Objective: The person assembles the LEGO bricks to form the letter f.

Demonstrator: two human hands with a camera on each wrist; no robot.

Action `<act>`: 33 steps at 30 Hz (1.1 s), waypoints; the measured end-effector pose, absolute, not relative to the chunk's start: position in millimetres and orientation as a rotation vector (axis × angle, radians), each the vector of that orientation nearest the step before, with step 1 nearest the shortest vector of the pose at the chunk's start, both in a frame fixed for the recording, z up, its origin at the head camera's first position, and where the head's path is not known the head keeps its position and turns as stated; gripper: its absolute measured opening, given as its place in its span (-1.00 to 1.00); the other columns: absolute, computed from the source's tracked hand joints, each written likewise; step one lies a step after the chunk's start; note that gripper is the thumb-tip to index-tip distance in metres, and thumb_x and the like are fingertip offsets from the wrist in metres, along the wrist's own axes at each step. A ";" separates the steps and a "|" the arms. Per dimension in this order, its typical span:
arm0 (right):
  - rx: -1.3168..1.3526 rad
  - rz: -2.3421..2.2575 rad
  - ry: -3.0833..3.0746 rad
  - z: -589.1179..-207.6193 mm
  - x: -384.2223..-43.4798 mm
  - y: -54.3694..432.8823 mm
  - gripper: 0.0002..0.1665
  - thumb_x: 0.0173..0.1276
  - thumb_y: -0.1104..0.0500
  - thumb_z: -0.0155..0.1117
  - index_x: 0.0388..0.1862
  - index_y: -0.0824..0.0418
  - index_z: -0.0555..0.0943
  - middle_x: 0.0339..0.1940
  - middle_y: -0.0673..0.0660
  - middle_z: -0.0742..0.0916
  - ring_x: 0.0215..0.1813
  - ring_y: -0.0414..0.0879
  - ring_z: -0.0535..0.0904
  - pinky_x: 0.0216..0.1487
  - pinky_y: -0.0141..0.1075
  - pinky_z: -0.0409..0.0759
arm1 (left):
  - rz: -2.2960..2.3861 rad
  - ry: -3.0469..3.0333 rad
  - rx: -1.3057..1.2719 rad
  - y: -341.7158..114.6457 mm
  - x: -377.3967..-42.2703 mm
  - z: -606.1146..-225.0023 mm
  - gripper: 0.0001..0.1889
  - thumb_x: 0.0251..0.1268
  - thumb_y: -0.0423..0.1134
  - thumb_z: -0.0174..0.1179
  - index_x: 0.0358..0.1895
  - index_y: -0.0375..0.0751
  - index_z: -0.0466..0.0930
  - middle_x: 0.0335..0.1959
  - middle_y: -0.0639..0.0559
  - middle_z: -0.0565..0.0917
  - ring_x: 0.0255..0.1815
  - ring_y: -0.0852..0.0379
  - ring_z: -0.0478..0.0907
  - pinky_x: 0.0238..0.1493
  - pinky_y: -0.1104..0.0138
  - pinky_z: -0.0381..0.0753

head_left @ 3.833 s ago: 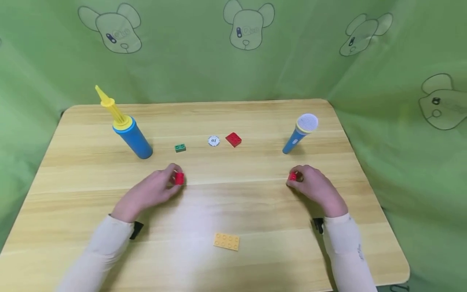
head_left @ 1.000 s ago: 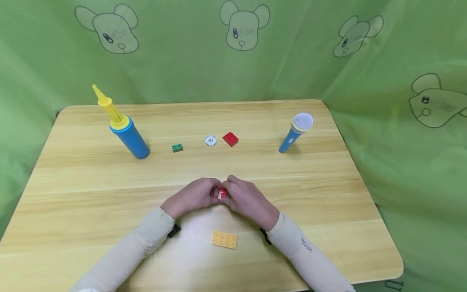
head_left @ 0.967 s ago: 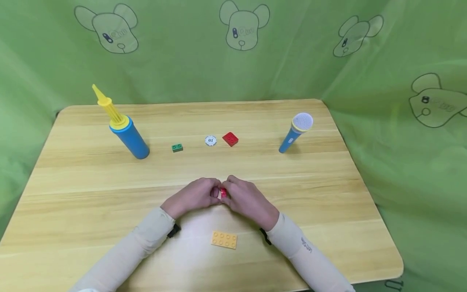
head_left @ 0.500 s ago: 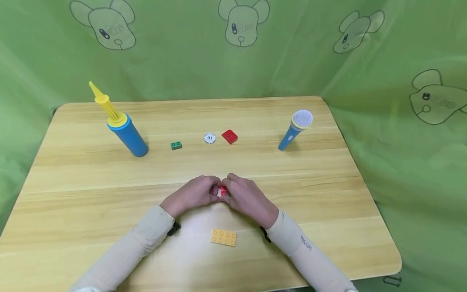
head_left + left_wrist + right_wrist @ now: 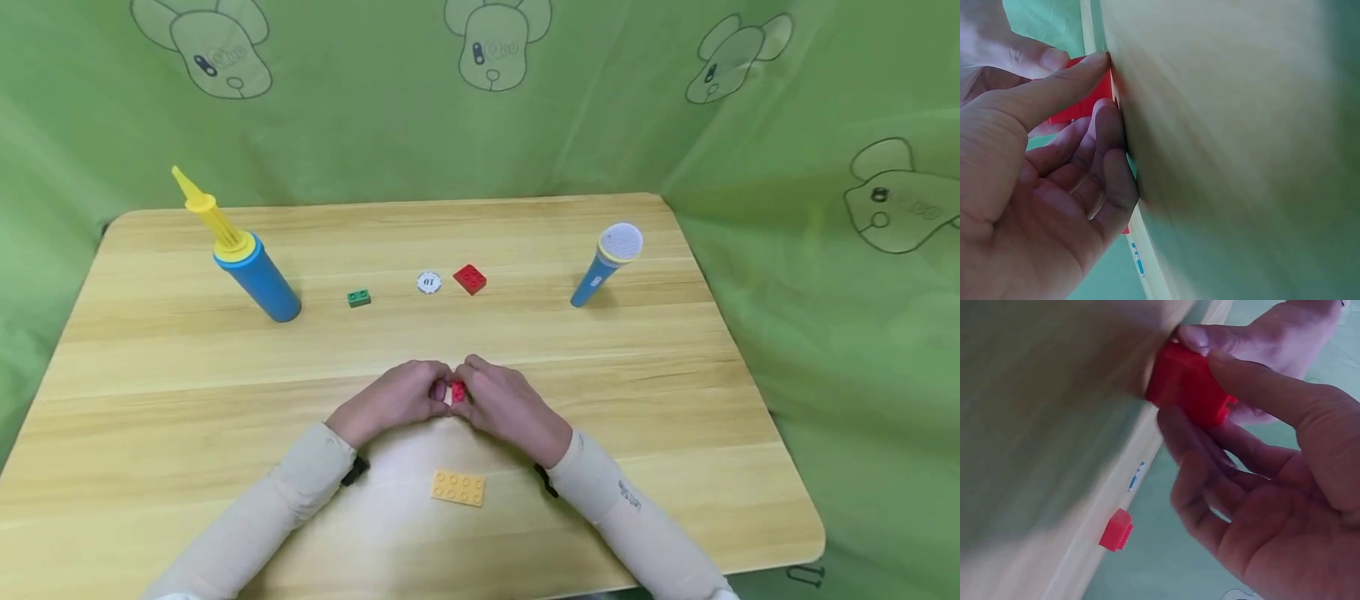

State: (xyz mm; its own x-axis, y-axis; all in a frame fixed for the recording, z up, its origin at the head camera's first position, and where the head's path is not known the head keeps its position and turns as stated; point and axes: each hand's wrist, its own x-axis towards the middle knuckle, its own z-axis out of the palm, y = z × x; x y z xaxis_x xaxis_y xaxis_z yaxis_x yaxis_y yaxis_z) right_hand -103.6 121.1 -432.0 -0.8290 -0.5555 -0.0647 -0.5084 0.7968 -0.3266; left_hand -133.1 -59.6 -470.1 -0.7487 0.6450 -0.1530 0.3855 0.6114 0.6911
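Observation:
My two hands meet over the middle of the table in the head view. Red toy building bricks (image 5: 458, 391) show between their fingertips, partly covered. The left hand (image 5: 397, 400) pinches from the left; in its wrist view the thumb lies across the red plastic (image 5: 1099, 89), a fingertip below. From the other side the right hand (image 5: 512, 410) pinches too, and the right wrist view shows the red block (image 5: 1185, 381) between its thumb and fingers, studs on the lower right side. I cannot tell whether the two bricks are joined. Both hold the red close over the tabletop.
A yellow eight-stud brick (image 5: 458, 488) lies in front of the hands. Behind them are a green brick (image 5: 358, 297), a white chip marked 10 (image 5: 429, 282) and a red brick (image 5: 470, 279). A blue-yellow pump (image 5: 262, 279) stands left, a toy microphone (image 5: 602, 267) right.
Earlier, the hands were far apart, each holding a red brick. They have come together at the middle with the bricks. Over the last second they stay nearly still while the head view shifts slightly.

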 end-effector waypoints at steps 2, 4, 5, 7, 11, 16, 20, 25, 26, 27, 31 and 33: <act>-0.854 -0.422 2.838 -431.1 -104.0 120.3 -0.64 0.21 0.08 0.54 -0.15 0.27 0.66 -0.32 0.02 0.59 -0.40 -0.17 0.44 -0.34 -0.34 0.51 | 0.925 2.448 0.824 -59.5 -133.1 -469.3 -0.81 0.20 -0.23 0.44 -0.20 -0.18 0.65 -0.55 0.15 0.52 -0.51 0.22 0.43 -0.41 0.37 0.47; -0.873 -0.380 2.854 -430.0 -103.4 119.4 -0.67 0.21 0.08 0.54 -0.20 0.26 0.65 -0.35 0.03 0.59 -0.40 -0.14 0.45 -0.35 -0.31 0.52 | 0.930 2.439 0.827 -59.5 -132.7 -467.8 -0.82 0.20 -0.23 0.44 -0.24 -0.16 0.63 -0.55 0.15 0.52 -0.51 0.22 0.43 -0.41 0.37 0.47; -0.882 -0.358 2.862 -428.9 -102.3 118.9 -0.67 0.21 0.07 0.54 -0.21 0.26 0.65 -0.36 0.03 0.59 -0.39 -0.13 0.45 -0.34 -0.29 0.52 | 0.931 2.435 0.832 -59.6 -132.3 -467.1 -0.83 0.20 -0.23 0.44 -0.26 -0.16 0.62 -0.55 0.14 0.52 -0.51 0.22 0.43 -0.41 0.37 0.47; -0.906 -0.303 2.884 -426.0 -98.1 118.6 -0.65 0.21 0.05 0.53 -0.21 0.26 0.65 -0.37 0.03 0.59 -0.37 -0.11 0.45 -0.32 -0.27 0.52 | 0.932 2.429 0.841 -59.7 -131.7 -466.5 -0.83 0.20 -0.26 0.43 -0.27 -0.16 0.61 -0.54 0.14 0.51 -0.50 0.22 0.43 -0.40 0.36 0.47; -0.964 -0.209 2.961 -420.4 -83.1 118.7 -0.52 0.21 -0.02 0.52 -0.09 0.31 0.65 -0.28 0.07 0.62 -0.28 -0.06 0.49 -0.25 -0.22 0.53 | 0.928 2.431 0.856 -59.5 -130.0 -466.3 -0.82 0.18 -0.31 0.42 -0.21 -0.20 0.63 -0.53 0.15 0.51 -0.49 0.23 0.43 -0.40 0.36 0.48; -1.133 -0.102 2.985 -421.7 -52.2 119.9 -0.36 0.28 -0.21 0.39 0.01 0.33 0.64 -0.16 0.12 0.66 -0.19 -0.04 0.49 -0.20 -0.24 0.50 | 0.930 2.452 0.857 -59.8 -128.3 -468.6 -0.79 0.21 -0.29 0.41 -0.11 -0.18 0.67 -0.53 0.19 0.52 -0.50 0.27 0.43 -0.40 0.38 0.49; -1.222 -0.046 2.880 -430.0 -27.3 121.6 -0.27 0.23 -0.39 0.32 -0.05 0.24 0.64 -0.21 0.04 0.64 -0.20 -0.09 0.48 -0.20 -0.30 0.46 | 0.907 2.476 0.854 -60.3 -126.9 -468.7 -0.78 0.20 -0.27 0.42 -0.11 -0.16 0.66 -0.53 0.20 0.50 -0.50 0.28 0.42 -0.41 0.38 0.49; -1.168 0.001 2.821 -437.4 -15.9 124.6 -0.26 0.13 -0.43 0.36 -0.10 0.17 0.61 -0.24 0.00 0.59 -0.20 -0.11 0.46 -0.19 -0.33 0.45 | 0.879 2.501 0.874 -60.6 -126.4 -468.6 -0.76 0.20 -0.22 0.44 -0.10 -0.16 0.67 -0.53 0.21 0.49 -0.50 0.29 0.41 -0.42 0.38 0.48; -1.162 0.011 2.818 -438.3 -15.4 125.2 -0.27 0.13 -0.42 0.37 -0.09 0.18 0.62 -0.24 0.00 0.59 -0.21 -0.11 0.46 -0.20 -0.33 0.45 | 0.878 2.503 0.876 -60.7 -126.5 -468.5 -0.76 0.20 -0.22 0.44 -0.10 -0.15 0.67 -0.53 0.21 0.49 -0.50 0.29 0.41 -0.42 0.38 0.48; -1.160 0.016 2.818 -439.2 -15.2 125.9 -0.28 0.13 -0.41 0.38 -0.09 0.18 0.62 -0.24 0.00 0.59 -0.22 -0.11 0.45 -0.20 -0.33 0.45 | 0.878 2.504 0.879 -60.7 -126.7 -468.7 -0.76 0.20 -0.22 0.44 -0.11 -0.15 0.67 -0.53 0.21 0.49 -0.51 0.29 0.41 -0.42 0.38 0.48; -1.179 0.036 2.818 -441.8 -14.6 127.6 -0.35 0.15 -0.34 0.43 -0.11 0.18 0.65 -0.22 0.01 0.60 -0.25 -0.12 0.44 -0.24 -0.33 0.45 | 0.887 2.499 0.880 -60.8 -126.7 -468.2 -0.78 0.21 -0.21 0.43 -0.12 -0.13 0.66 -0.53 0.20 0.49 -0.50 0.28 0.41 -0.42 0.38 0.47; -1.191 0.028 2.813 -442.1 -14.5 127.7 -0.41 0.17 -0.29 0.44 -0.13 0.17 0.67 -0.22 0.01 0.60 -0.26 -0.13 0.43 -0.25 -0.34 0.44 | 0.892 2.496 0.879 -60.8 -126.4 -467.6 -0.78 0.21 -0.22 0.43 -0.13 -0.13 0.66 -0.53 0.20 0.49 -0.50 0.28 0.41 -0.42 0.38 0.47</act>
